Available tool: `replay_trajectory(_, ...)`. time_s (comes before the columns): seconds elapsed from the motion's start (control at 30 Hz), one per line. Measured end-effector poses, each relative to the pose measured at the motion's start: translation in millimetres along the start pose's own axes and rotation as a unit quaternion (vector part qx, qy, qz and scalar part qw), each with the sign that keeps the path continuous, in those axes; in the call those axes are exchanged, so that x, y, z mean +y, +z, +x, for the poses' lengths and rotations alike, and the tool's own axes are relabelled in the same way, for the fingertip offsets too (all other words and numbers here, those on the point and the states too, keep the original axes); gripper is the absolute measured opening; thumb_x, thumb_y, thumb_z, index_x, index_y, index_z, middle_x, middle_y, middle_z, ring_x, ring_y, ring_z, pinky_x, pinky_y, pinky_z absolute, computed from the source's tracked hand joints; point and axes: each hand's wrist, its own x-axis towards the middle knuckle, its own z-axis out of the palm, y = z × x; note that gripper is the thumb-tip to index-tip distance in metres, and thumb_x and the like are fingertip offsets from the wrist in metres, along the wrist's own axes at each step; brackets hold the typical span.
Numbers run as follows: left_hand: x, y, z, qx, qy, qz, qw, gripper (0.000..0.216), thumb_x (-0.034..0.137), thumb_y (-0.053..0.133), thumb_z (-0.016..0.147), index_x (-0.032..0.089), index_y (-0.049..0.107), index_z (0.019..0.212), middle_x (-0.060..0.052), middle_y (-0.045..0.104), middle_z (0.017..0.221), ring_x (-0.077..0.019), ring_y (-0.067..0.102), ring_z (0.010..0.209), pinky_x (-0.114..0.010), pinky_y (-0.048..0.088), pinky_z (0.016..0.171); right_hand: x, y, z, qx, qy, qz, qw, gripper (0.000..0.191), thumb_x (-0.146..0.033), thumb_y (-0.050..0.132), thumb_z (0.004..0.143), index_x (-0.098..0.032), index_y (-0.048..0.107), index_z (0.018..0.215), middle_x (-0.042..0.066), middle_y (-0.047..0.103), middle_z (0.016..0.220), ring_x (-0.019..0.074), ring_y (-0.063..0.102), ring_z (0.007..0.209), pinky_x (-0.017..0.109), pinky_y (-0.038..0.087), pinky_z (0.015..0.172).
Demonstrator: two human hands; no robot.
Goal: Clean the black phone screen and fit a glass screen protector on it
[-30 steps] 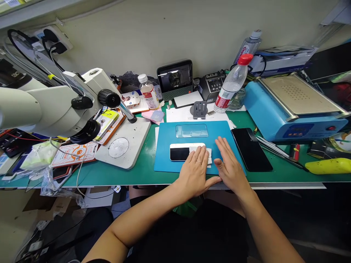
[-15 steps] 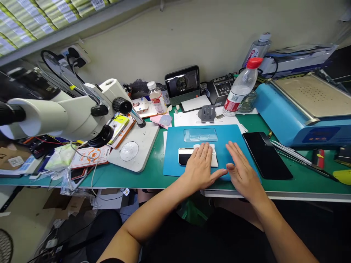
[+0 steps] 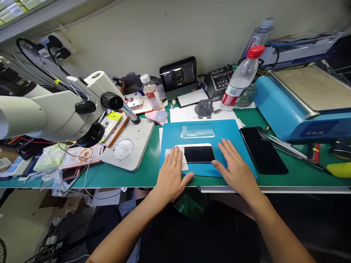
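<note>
Green-topped workbench (image 3: 144, 170) and pale wall (image 3: 137, 40) frame a blue mat (image 3: 230, 133), where a smartphone (image 3: 199, 154) lies face up near the front edge, its black screen lengthwise from left to right. White wipe (image 3: 185, 165) covers the phone's nine o'clock end; over it the left hand (image 3: 170, 177), wearing a ring (image 3: 173, 163), rests palm down with straight fingers, laid flat and clasping nothing. Toward the phone's four o'clock, the right hand (image 3: 233, 170) is spread and grips nothing, its thumb just beside the near corner; whether it touches is hard to tell. At twelve, on the same mat, lies a phone-shaped clear panel (image 3: 196, 130), with a grey stand (image 3: 205, 108) beyond. Out at three, past the right hand, sit a larger black-screened device (image 3: 263, 150) and then metal tweezers (image 3: 287, 147). Farther off, a red-capped bottle (image 3: 240, 86) stands at one, a blue heating-plate machine (image 3: 290, 106) at two, and a white stereo microscope (image 3: 55, 111) between nine and ten.
</note>
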Motion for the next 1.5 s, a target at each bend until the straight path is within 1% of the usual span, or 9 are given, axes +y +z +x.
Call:
replay_trajectory(0.2,13.3,3.5,-7.7,-0.003,0.0,0.031,1.0,0.09,0.066,0.033,0.109,-0.005,0.029,0.163,-0.031,0.026,0.172,-0.0415,0.028,0.163,-0.058,0.04,0.127,-0.3,7.0,0.4,-0.018,-0.015,-0.034,0.999,0.089,-0.069,0.045,0.103,-0.01,0.035,0.168,0.022,0.036,0.172,0.0414,0.029,0.162,0.063,0.041,0.124)
replay_trajectory(0.47,34.4,10.6,26.0,0.005,0.027,0.014,1.0,0.098,0.073,0.03,0.106,-0.007,0.029,0.163,-0.032,0.024,0.173,-0.042,0.02,0.165,-0.059,0.032,0.131,3.2,5.2,-2.5,-0.036,-0.032,-0.036,0.998,0.091,-0.072,0.045,0.101,-0.012,0.034,0.169,0.02,0.033,0.174,0.042,0.027,0.162,0.063,0.042,0.124)
replay_trajectory(0.7,-15.0,3.2,26.0,-0.021,0.076,-0.007,0.997,0.088,0.066,0.031,0.11,0.007,0.012,0.171,-0.022,0.025,0.176,-0.0365,0.023,0.166,-0.055,0.035,0.131,12.0,-16.8,3.4,-0.123,-0.016,-0.005,0.992,0.088,-0.072,0.049,0.1,-0.025,0.028,0.172,0.011,0.031,0.177,0.0392,0.031,0.162,0.058,0.049,0.12)
replay_trajectory(0.8,-44.3,-6.3,14.9,-0.032,0.087,-0.008,0.996,0.09,0.062,0.039,0.11,0.013,-0.003,0.173,-0.02,0.023,0.177,-0.0355,0.022,0.166,-0.055,0.036,0.13,23.5,-35.4,27.8,-0.17,-0.068,-0.017,0.983,0.088,-0.077,0.051,0.096,-0.026,0.04,0.167,0.013,0.056,0.163,0.0409,0.05,0.15,0.056,0.053,0.115)
replay_trajectory(0.9,-56.4,-14.3,13.8,-0.051,0.119,-0.024,0.991,0.089,0.06,0.042,0.11,0.018,-0.004,0.174,-0.015,0.022,0.178,-0.0337,0.02,0.167,-0.052,0.035,0.131,35.0,-52.3,65.5,-0.227,-0.104,-0.03,0.968,0.086,-0.079,0.049,0.095,-0.023,0.052,0.161,0.015,0.071,0.139,0.0377,0.071,0.12,0.05,0.064,0.092)
replay_trajectory(1.1,-32.5,-12.3,35.9,-0.079,0.195,-0.041,0.977,0.091,0.068,0.036,0.109,0.01,0.005,0.173,-0.016,0.022,0.177,-0.0324,0.025,0.165,-0.048,0.031,0.133,34.8,-64.0,126.4,-0.336,-0.127,0.018,0.933,0.073,-0.084,0.066,0.081,-0.032,0.075,0.131,0.008,0.077,0.117,0.032,0.076,0.096,0.042,0.062,0.073)
replay_trajectory(1.17,-27.9,-9.3,34.8,-0.086,0.193,-0.028,0.977,0.09,0.068,0.033,0.109,0.01,0.006,0.172,-0.015,0.019,0.178,-0.0316,0.022,0.166,-0.046,0.031,0.133,29.2,-60.3,133.7,-0.338,-0.096,0.025,0.936,0.067,-0.084,0.065,0.082,-0.03,0.077,0.12,0.006,0.079,0.106,0.03,0.076,0.085,0.04,0.058,0.065)
replay_trajectory(1.3,-36.1,-7.0,15.7,-0.069,0.152,-0.004,0.986,0.085,0.059,0.032,0.112,0.012,-0.004,0.173,-0.016,0.021,0.178,-0.0315,0.019,0.167,-0.048,0.032,0.133,22.1,-48.2,135.4,-0.314,-0.066,0.026,0.947,0.06,-0.076,0.036,0.1,-0.027,0.071,0.094,0.006,0.078,0.084,0.0273,0.071,0.07,0.037,0.046,0.059)
replay_trajectory(1.5,-14.7,-1.4,12.3,-0.046,0.091,0.004,0.995,0.082,0.056,0.034,0.112,0.014,-0.004,0.173,-0.019,0.02,0.178,-0.034,0.013,0.168,-0.056,0.029,0.133,26.6,-36.1,131.2,-0.287,-0.083,0.026,0.954,0.066,-0.074,0.025,0.103,-0.025,0.066,0.087,0.008,0.075,0.082,0.0278,0.067,0.072,0.036,0.037,0.062)
